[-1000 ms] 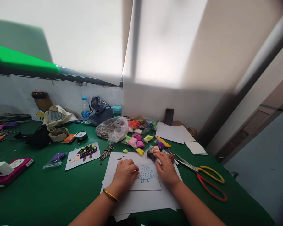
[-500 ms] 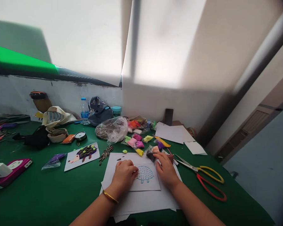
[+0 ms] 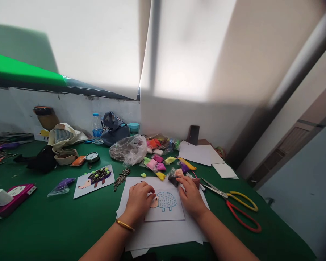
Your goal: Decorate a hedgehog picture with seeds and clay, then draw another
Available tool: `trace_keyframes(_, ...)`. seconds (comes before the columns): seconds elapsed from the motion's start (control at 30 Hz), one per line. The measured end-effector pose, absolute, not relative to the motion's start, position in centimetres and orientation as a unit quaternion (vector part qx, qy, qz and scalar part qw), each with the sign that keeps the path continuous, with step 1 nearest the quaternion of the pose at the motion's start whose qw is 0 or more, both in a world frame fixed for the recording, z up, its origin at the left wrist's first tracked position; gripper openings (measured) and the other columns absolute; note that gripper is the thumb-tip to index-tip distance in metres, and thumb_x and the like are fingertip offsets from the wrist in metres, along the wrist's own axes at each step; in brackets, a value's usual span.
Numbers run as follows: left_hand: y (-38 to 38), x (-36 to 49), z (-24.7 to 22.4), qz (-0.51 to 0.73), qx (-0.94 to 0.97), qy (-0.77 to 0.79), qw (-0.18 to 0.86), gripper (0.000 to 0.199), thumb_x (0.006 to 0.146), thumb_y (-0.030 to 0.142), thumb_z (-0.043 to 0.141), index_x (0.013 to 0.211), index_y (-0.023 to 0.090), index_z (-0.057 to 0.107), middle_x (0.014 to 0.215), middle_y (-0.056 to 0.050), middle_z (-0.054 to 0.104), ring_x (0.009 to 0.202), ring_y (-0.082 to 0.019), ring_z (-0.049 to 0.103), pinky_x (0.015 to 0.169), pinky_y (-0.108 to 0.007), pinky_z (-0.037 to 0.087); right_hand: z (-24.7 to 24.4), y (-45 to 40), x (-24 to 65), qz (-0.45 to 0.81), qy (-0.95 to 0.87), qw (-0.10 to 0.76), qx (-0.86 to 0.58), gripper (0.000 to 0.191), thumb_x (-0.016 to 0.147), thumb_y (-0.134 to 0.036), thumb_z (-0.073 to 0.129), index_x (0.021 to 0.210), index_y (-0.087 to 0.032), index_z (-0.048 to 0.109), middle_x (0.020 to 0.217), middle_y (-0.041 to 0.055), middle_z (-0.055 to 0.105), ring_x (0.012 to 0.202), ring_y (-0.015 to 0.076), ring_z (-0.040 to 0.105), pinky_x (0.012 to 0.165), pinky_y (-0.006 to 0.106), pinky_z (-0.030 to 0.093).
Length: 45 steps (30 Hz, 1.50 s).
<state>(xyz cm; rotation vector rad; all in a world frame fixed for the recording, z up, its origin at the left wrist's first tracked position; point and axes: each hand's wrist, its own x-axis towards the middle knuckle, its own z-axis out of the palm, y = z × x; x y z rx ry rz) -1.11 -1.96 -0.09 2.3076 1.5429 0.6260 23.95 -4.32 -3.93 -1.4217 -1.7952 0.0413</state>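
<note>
On a small white card (image 3: 164, 216) is a hedgehog drawing (image 3: 167, 200) in blue outline, its face filled with a peach clay piece (image 3: 154, 202) bearing a dark eye. My left hand (image 3: 140, 198), with a gold bangle (image 3: 125, 225) at the wrist, hovers beside the face. Its fingers are loosely bent, thumb and forefinger slightly apart, with nothing visible between them. My right hand (image 3: 190, 194) lies open with fingers stretched along the card's right side, its fingertips close to packets of black and peach clay (image 3: 176, 175). Larger white sheets (image 3: 163, 233) lie under the card.
Scissors (image 3: 229, 195) lie open on the right. Clay packets (image 3: 155, 164), a bag of seeds (image 3: 129, 150) and loose sunflower seeds (image 3: 122, 177) lie beyond the sheets. A finished hedgehog card (image 3: 95, 181) sits on the left, near a purple clay packet (image 3: 62, 185). A water bottle (image 3: 97, 128) stands behind.
My left hand has drawn slightly left, off the face, and its thumb and forefinger have parted. The peach face and eye now show. My right hand stays in place.
</note>
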Motion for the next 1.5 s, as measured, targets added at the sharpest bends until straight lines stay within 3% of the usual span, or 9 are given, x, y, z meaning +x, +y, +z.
trace_keyframes(0.47,-2.1,-0.6,0.1,0.193,0.801,0.548,0.145,0.006,0.080,0.028,0.070,0.085,0.026,0.072,0.097,-0.001,0.068,0.104,-0.023,0.059,0.091,-0.039,0.033,-4.0,-4.3,23.9,0.019,-0.715,0.408,-0.568,0.038,0.088,-0.014,0.046,0.121,-0.020,0.064,0.128,0.0118,0.059,0.123,0.0260,0.054,0.107,0.048,0.045)
trace_keyframes(0.7,-1.9,-0.8,0.4,0.214,0.789,0.554,0.160,0.009,0.085,0.030,0.066,0.092,0.026,0.071,0.098,-0.001,0.068,0.103,-0.022,0.059,0.089,-0.038,0.035,-3.8,-4.4,23.8,0.026,-0.716,0.406,-0.568,0.038,0.089,-0.015,0.044,0.122,-0.021,0.063,0.128,0.0112,0.059,0.123,0.0254,0.053,0.107,0.047,0.044)
trace_keyframes(1.07,-1.9,-0.5,-0.2,0.197,0.794,0.555,0.147,0.016,0.079,0.028,0.072,0.095,0.028,0.071,0.101,-0.001,0.068,0.106,-0.023,0.058,0.092,-0.039,0.033,-3.7,-4.4,23.7,0.024,-0.710,0.417,-0.567,0.038,0.087,-0.015,0.046,0.121,-0.022,0.064,0.127,0.0107,0.060,0.122,0.0254,0.055,0.106,0.046,0.046)
trace_keyframes(1.27,-1.4,-1.0,0.1,0.216,0.785,0.561,0.150,0.012,0.089,0.027,0.060,0.096,0.028,0.070,0.098,-0.001,0.069,0.101,-0.022,0.060,0.086,-0.036,0.036,-3.6,-4.4,23.7,0.025,-0.708,0.419,-0.568,0.037,0.088,-0.016,0.046,0.120,-0.021,0.064,0.126,0.0111,0.061,0.121,0.0254,0.055,0.105,0.045,0.047)
trace_keyframes(1.5,-0.5,-2.3,0.5,0.241,0.769,0.574,0.147,0.016,0.093,0.025,0.053,0.094,0.026,0.069,0.103,-0.002,0.070,0.103,-0.021,0.061,0.086,-0.035,0.039,-3.0,-4.7,23.6,0.021,-0.696,0.417,-0.584,0.027,0.087,-0.014,0.047,0.098,-0.022,0.071,0.112,0.0102,0.063,0.109,0.0265,0.059,0.096,0.045,0.050)
